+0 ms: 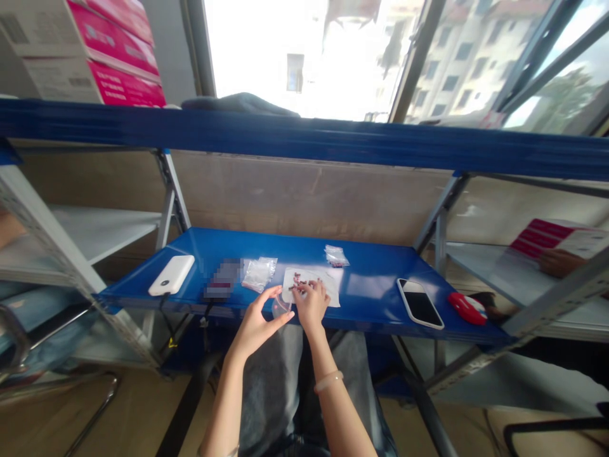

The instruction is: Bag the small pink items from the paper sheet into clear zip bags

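My left hand (259, 322) curves its thumb and fingers around a small clear plastic bag (280, 306) at the table's front edge. Close beside it, my right hand (311, 303) reaches over a white sheet (332, 293), fingers bent down and drawn together. Small dark red pieces (299, 279) lie scattered on that sheet by my right fingertips. Whether a piece is between those fingers is hidden. Flat clear bags (259, 273) lie left of the sheet, and another stack of small bags (337, 256) with dark red contents lies behind it.
On the blue table (371, 254) lie a white power bank (172, 275) at left, a phone (420, 303) and a red and white object (467, 308) at right. A blue shelf beam (333, 141) crosses above. Another person's hand (561, 261) shows at far right.
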`<state>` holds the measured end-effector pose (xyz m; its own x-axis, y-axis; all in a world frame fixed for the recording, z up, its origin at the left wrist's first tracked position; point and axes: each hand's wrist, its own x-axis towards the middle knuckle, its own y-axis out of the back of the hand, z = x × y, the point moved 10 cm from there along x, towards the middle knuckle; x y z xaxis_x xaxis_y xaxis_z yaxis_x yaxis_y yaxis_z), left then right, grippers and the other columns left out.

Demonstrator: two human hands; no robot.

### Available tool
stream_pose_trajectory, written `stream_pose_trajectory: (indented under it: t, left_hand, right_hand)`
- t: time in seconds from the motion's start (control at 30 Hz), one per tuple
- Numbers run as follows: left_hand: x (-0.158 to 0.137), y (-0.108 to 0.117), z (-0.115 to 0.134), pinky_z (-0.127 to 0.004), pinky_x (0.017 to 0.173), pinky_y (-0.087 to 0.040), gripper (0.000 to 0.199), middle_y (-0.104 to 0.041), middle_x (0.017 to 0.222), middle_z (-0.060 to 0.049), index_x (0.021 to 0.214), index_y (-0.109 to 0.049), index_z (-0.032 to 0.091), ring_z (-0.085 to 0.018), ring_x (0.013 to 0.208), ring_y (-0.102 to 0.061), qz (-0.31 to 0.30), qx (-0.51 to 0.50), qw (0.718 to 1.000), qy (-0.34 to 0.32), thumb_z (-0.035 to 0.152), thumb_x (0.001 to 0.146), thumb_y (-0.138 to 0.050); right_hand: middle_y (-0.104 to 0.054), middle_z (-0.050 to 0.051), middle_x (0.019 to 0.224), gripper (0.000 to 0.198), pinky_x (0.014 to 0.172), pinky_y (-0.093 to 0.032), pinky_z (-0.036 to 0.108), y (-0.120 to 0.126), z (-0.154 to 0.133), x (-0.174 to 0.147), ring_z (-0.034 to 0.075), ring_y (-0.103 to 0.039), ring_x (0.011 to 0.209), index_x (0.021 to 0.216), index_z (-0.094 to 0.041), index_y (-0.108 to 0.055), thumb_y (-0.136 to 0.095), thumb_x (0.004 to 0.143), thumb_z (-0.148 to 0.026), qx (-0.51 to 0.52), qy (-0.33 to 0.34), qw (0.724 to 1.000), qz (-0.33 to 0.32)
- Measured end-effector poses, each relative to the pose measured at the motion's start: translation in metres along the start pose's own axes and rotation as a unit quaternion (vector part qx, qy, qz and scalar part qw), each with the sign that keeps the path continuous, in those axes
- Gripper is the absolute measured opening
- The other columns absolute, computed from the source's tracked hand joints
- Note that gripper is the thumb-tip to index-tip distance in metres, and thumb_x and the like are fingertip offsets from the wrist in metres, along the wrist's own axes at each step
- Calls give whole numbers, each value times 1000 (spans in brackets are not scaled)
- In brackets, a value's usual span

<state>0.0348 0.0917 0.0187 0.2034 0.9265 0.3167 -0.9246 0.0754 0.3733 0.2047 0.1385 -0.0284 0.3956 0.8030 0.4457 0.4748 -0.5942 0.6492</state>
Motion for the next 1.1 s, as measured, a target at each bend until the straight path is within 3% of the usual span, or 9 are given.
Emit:
stream_pose_trajectory:
  t: [0.13, 0.3, 0.43, 0.57, 0.67, 0.77, 0.9, 1.1]
  left_hand:
    - [0, 1, -1, -38, 105, -37, 56, -56, 130, -9, 124, -51, 22, -22, 122, -50, 0, -19, 1000, 10, 38, 73, -68]
    - [1, 0, -1, -39, 103, -39, 54, -57, 128, -9, 122, -53, 22, -23, 120, -52, -1, -25, 1000, 16, 38, 73, -69]
    - [1, 0, 0, -40, 103, -40, 55, -60, 124, -9, 120, -54, 21, -25, 117, -54, 7, -36, 999, 23, 39, 71, -70]
    - [2, -3, 0, -39, 102, -39, 49, -62, 120, -8, 116, -57, 20, -25, 117, -54, 5, -52, 998, 19, 37, 71, -70]
    - [2, -3, -3, -40, 103, -39, 49, -62, 120, -8, 115, -57, 20, -26, 117, -53, 8, -60, 998, 27, 37, 71, -70]
    - [1, -2, -5, -40, 103, -39, 53, -61, 122, -9, 118, -55, 20, -25, 117, -53, 7, -63, 997, 32, 39, 71, -70]
    - [1, 0, -5, -40, 103, -38, 53, -59, 125, -8, 120, -54, 22, -24, 117, -52, 11, -61, 998, 26, 39, 72, -69]
    - [2, 0, -6, -38, 103, -38, 53, -59, 125, -8, 120, -54, 22, -23, 118, -52, 13, -66, 997, 24, 39, 73, -69]
  right_hand:
    - [-60, 12, 114, 14, 95, -29, 48, 7, 0, -2, 32, -39, 122, 81, -21, -72, -59, 81, -28, 41, 5, 999, 20]
    - [-62, 12, 104, 18, 93, -37, 42, 35, -7, 1, 27, -51, 110, 78, -18, -71, -63, 78, -34, 220, -4, 975, 26]
    - [-62, 10, 105, 20, 91, -41, 35, 64, -35, 3, 24, -54, 106, 75, -19, -70, -65, 77, -38, 313, 47, 948, -9]
    - [-62, 7, 108, 17, 93, -39, 37, 78, -62, -4, 24, -53, 108, 76, -22, -71, -68, 75, -39, 318, 108, 939, -75]
    - [-63, 6, 106, 16, 93, -39, 36, 72, -68, -6, 23, -54, 107, 79, -23, -72, -66, 78, -38, 317, 134, 933, -108]
    - [-63, 8, 103, 20, 89, -41, 35, 62, -49, 4, 22, -56, 101, 80, -21, -71, -60, 83, -37, 292, 105, 949, -63]
    - [-62, 10, 105, 12, 89, -37, 39, 29, -19, 17, 26, -53, 105, 80, -20, -71, -64, 79, -29, 127, 51, 990, -46]
    - [-60, 13, 110, 11, 90, -32, 42, 2, -8, 16, 29, -48, 113, 80, -19, -70, -67, 76, -29, -6, 35, 998, -58]
